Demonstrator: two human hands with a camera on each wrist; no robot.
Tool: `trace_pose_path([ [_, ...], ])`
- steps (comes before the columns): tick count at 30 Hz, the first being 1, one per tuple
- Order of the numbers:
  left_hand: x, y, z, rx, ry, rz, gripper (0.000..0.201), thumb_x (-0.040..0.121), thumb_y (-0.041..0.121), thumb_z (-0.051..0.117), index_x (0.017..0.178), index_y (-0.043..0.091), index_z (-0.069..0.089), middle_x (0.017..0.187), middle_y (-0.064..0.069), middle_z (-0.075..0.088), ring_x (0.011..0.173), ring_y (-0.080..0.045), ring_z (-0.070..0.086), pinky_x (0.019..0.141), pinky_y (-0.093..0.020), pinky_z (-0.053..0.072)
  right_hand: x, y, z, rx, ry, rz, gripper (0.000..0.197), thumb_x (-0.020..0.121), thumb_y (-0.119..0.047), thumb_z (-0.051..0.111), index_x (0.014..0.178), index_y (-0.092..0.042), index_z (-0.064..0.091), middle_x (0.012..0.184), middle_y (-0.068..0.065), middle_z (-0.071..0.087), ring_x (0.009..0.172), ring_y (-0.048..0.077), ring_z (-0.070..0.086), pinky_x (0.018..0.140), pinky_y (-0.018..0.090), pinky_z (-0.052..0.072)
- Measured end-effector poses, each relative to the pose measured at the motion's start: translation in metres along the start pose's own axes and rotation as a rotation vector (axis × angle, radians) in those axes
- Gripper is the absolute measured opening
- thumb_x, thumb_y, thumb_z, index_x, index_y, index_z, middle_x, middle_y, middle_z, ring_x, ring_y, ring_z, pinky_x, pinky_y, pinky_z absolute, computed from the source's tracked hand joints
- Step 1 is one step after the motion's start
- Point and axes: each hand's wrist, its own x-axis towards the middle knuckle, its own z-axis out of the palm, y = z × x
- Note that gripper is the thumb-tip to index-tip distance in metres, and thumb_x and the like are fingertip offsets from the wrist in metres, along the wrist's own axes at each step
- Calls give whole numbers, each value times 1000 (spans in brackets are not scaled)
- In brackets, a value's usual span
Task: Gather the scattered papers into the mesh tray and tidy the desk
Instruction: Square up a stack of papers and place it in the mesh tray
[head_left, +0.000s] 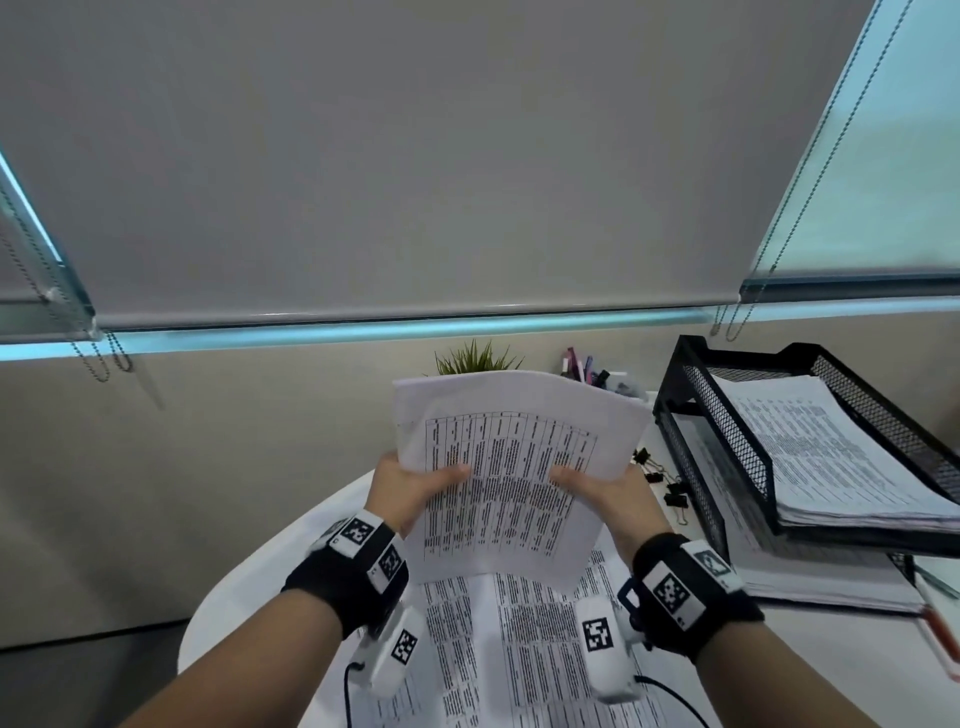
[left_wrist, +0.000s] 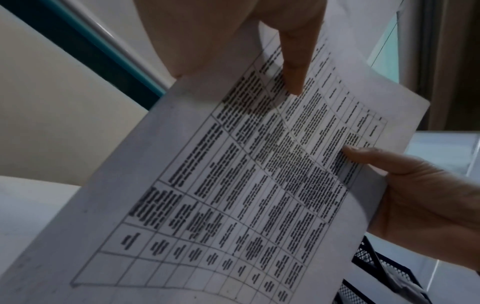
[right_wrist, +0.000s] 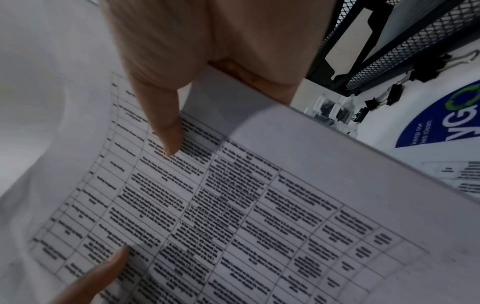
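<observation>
Above desk (head_left: 249, 597), both hands pinch printed sheets (head_left: 511, 467), perhaps several.

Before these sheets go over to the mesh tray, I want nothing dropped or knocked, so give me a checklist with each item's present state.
1. Left hand grips the held sheets: ok.
2. Right hand grips the opposite edge: ok.
3. Held sheets squared up: cannot tell.
4. Mesh tray has room on top: ok, though it already holds a stack.
5. Binder clips clear of the path: not ok, they lie between sheets and tray.
6. Desk cleared: not ok, papers on the desk remain.
</observation>
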Motion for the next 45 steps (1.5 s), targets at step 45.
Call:
trace_pose_path([
  [45, 3, -135, -52, 618, -203, -277, 12, 76, 13, 71, 68, 21, 67, 85, 5, 70, 75, -14, 63, 80, -34, 55, -12, 75, -75, -354, 96, 472, 80, 79, -16, 73, 140, 9, 27, 139, 22, 43, 129, 36, 41, 105, 40, 34],
])
